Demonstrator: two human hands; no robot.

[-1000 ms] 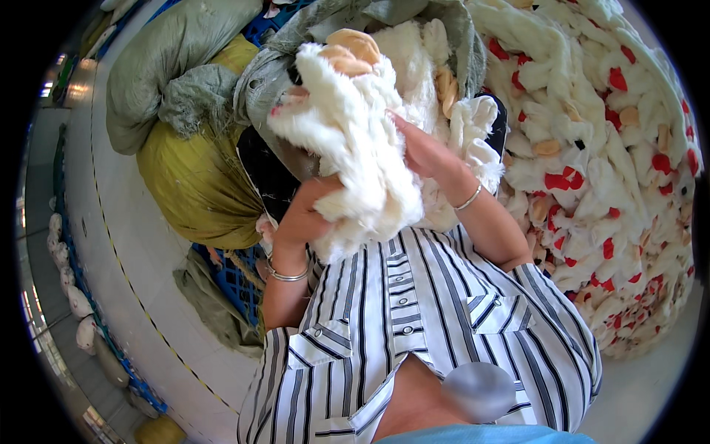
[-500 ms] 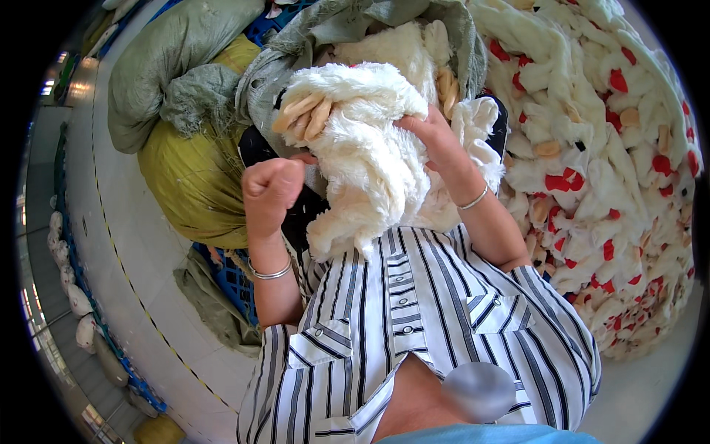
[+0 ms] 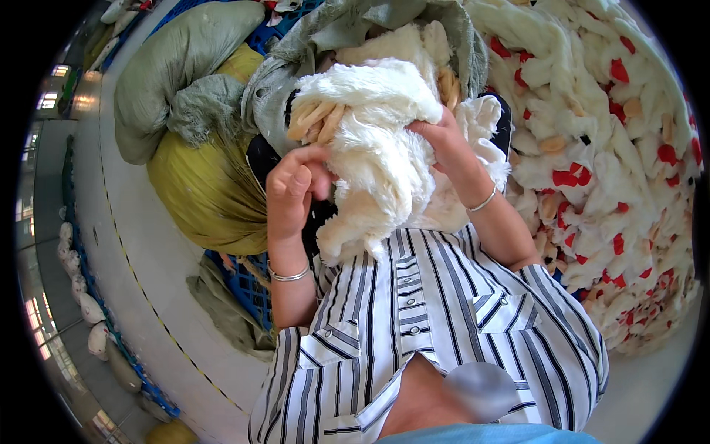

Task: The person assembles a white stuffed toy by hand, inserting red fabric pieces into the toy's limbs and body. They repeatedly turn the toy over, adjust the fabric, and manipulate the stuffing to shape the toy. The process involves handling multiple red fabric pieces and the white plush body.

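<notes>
A white, furry, unstuffed plush toy skin (image 3: 377, 170) with tan paw-like pieces (image 3: 316, 122) lies bunched in front of my chest. My right hand (image 3: 444, 140) grips its right side, thumb and fingers closed on the fur. At the left edge of the skin is my left hand (image 3: 299, 185), with its fingers curled in close to the fur. Whether anything is between those fingers is hidden. Behind the skin, a grey-green woven sack (image 3: 281, 70) gapes around more cream plush (image 3: 399, 48).
On the right rises a large heap of white plush skins (image 3: 592, 192) with red and tan patches. A yellow-green sack (image 3: 207, 196) and a stuffed grey-green sack (image 3: 185, 59) stand at the left. Below them sits a blue plastic crate (image 3: 251, 292).
My left hand has shifted right and up against the plush skin, its fist loosening a little. My right hand keeps its grip on the skin. The whole view has shifted slightly.
</notes>
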